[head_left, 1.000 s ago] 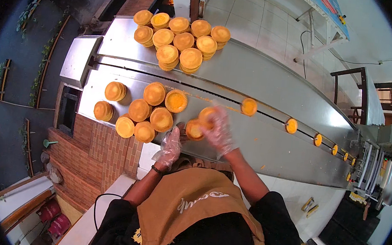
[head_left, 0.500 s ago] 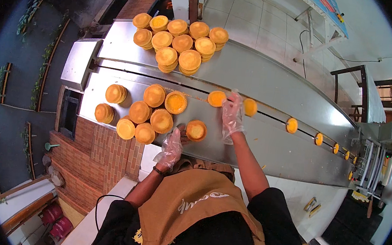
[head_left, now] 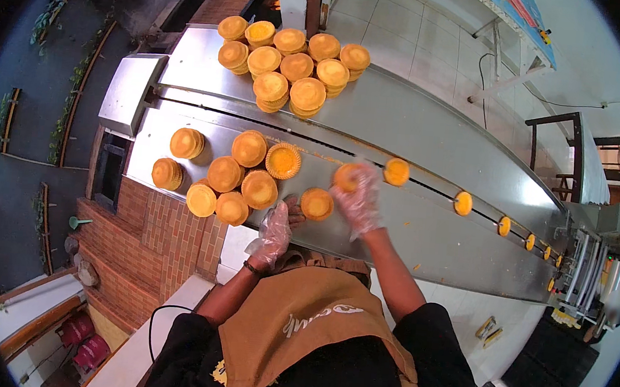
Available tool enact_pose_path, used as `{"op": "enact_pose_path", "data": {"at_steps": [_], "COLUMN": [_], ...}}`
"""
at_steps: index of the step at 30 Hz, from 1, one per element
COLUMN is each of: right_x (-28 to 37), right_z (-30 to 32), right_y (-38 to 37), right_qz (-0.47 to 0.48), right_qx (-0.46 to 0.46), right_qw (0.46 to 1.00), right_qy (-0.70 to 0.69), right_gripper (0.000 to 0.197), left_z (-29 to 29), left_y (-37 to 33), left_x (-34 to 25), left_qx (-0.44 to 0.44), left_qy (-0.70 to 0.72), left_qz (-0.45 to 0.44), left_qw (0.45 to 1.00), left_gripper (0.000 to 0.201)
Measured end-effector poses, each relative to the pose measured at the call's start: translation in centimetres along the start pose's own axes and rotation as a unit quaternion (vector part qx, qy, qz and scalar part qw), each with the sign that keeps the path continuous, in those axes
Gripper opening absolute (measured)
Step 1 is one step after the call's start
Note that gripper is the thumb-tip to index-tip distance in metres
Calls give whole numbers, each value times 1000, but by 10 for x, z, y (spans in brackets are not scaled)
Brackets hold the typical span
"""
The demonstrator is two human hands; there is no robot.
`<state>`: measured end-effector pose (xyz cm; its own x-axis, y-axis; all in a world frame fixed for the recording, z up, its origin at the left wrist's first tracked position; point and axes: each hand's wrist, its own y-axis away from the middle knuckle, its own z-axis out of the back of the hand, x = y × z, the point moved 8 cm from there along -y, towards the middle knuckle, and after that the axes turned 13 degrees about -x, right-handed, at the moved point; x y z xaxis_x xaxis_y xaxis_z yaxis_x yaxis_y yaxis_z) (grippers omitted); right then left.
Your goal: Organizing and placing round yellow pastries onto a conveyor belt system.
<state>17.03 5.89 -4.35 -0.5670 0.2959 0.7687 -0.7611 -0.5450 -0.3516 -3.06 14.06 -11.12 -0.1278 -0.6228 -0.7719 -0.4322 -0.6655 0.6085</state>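
Note:
My right hand (head_left: 358, 201), in a clear plastic glove and slightly blurred, grips a round golden pastry shell (head_left: 346, 177) above the steel table. Just left of it is another pastry shell (head_left: 317, 204); whether others lie under it I cannot tell. Beside that one, near the table's front edge, my gloved left hand (head_left: 276, 231) is open with its fingers extended. Several stacks of pastry shells (head_left: 232, 207) stand left of my hands. Among them, one shell (head_left: 282, 162) shows a fluted, cupped side.
A slotted conveyor track (head_left: 429, 183) runs along the steel table (head_left: 394, 238), carrying single pastry shells (head_left: 462, 202) spaced out toward a machine (head_left: 589, 269) at the far right. More stacks (head_left: 307, 94) stand beyond the track. A metal box (head_left: 132, 89) sits at the left end.
My right hand has drawn a pastry shell off the track toward me and a little left. The shells on the track have shifted slightly. My left hand has barely moved.

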Motion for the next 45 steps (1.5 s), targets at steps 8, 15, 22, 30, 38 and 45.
{"op": "enact_pose_path", "data": {"at_steps": [8, 15, 22, 30, 38, 45], "right_x": [-8, -26, 48, -23, -25, 49], "right_z": [8, -10, -32, -26, -81, -75], "right_y": [-40, -14, 39, -29, -58, -52], "right_qz": [37, -258, 100, 36, -244, 47], "right_qx": [-80, 38, 214, 32, 57, 11], "right_qw": [990, 965, 966, 983, 934, 999], "right_qy": [113, 33, 104, 176, -255, 5], "right_gripper": [54, 57, 62, 66, 40, 37], "left_z": [-4, -8, 9, 117, 208, 233], "left_y": [0, 2, 33, 57, -11, -24], "left_x": [-3, -6, -51, -35, 86, 156], "left_qx": [15, 33, 43, -199, -300, -346], "left_qy": [-43, -6, -224, -322, -291, -145], "left_qz": [6, 4, -187, -318, -23, 128], "left_qw": [999, 999, 956, 869, 908, 918], "left_gripper": [71, 66, 45, 41, 42, 51]}}
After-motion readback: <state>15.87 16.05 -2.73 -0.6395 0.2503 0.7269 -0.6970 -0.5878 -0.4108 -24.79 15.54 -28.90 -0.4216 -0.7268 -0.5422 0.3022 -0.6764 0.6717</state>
